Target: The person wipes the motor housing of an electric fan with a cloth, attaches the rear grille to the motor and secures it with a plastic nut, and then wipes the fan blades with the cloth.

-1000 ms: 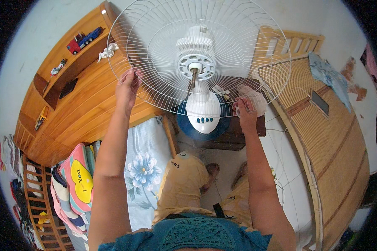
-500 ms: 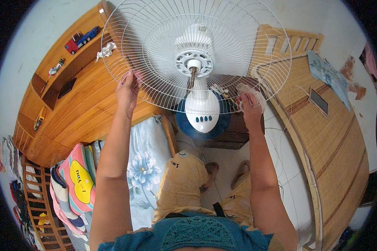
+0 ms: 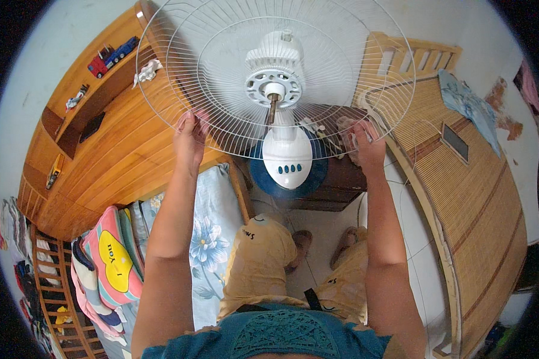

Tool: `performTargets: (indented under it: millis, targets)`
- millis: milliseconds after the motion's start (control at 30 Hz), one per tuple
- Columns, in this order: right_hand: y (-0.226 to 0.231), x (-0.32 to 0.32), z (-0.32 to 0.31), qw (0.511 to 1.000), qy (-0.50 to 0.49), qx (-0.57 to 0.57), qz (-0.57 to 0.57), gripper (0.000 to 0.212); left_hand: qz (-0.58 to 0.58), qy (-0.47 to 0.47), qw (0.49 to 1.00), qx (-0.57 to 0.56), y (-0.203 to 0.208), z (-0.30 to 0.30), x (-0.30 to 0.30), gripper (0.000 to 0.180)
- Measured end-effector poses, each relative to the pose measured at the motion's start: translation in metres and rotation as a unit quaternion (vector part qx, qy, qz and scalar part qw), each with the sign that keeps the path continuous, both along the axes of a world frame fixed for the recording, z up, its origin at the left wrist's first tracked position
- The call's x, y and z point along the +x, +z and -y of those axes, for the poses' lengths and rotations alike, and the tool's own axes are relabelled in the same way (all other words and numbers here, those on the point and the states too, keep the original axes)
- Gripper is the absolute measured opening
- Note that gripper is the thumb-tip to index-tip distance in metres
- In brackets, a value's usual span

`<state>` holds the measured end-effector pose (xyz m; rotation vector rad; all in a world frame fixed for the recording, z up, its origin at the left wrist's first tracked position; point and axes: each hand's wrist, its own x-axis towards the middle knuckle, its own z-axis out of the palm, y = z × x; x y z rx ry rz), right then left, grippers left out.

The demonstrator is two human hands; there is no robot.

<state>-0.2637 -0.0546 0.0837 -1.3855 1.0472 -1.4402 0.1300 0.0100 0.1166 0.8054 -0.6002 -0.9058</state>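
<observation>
A round white wire fan grille (image 3: 221, 72) is between my hands, tilted around the motor head of a white fan. My left hand (image 3: 190, 139) pinches its rim at the near left, fingertips behind the wires. My right hand (image 3: 368, 145) grips the rim at the near right, with a pale crumpled cloth (image 3: 347, 127) beside its fingers; whether the hand also holds the cloth is unclear. Through the wires show the round vented motor plate (image 3: 273, 88) and a bare metal shaft. The fan's white control panel (image 3: 287, 160) has blue buttons and sits on a round blue base (image 3: 322, 170).
The fan stands on a dark brown cabinet (image 3: 335, 202). Left is a wooden headboard (image 3: 120, 143) with toys on its shelf, above a blue floral sheet (image 3: 206, 239). Right, a bamboo-mat bed (image 3: 461, 197) holds a dark tablet-like object (image 3: 456, 143). A thin cord trails on the tiles.
My right hand has moved slightly right and up onto the rim, and less cloth shows there. The left hand is a little lower and farther right. The grille has shifted slightly.
</observation>
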Motion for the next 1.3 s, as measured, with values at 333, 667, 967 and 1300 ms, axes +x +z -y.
performTargets:
  millis: [333, 667, 967, 1300]
  targets:
    - [0.020, -0.016, 0.004, 1.000, 0.005, 0.018, 0.003, 0.026, -0.053, -0.009, 0.998, 0.014, -0.023, 0.002, -0.014, 0.020]
    - [0.044, -0.022, -0.007, 0.996, -0.041, -0.019, -0.078, 0.027, -0.100, -0.014, 0.994, 0.030, -0.045, 0.003, -0.024, 0.021]
    - [0.050, -0.035, 0.007, 0.997, -0.024, -0.021, -0.077, 0.030, -0.124, -0.006, 0.992, 0.024, -0.057, 0.004, -0.041, 0.022]
    - [0.067, -0.041, 0.014, 0.999, -0.011, -0.022, -0.047, 0.029, -0.141, 0.006, 0.990, 0.026, -0.056, 0.000, -0.058, 0.020]
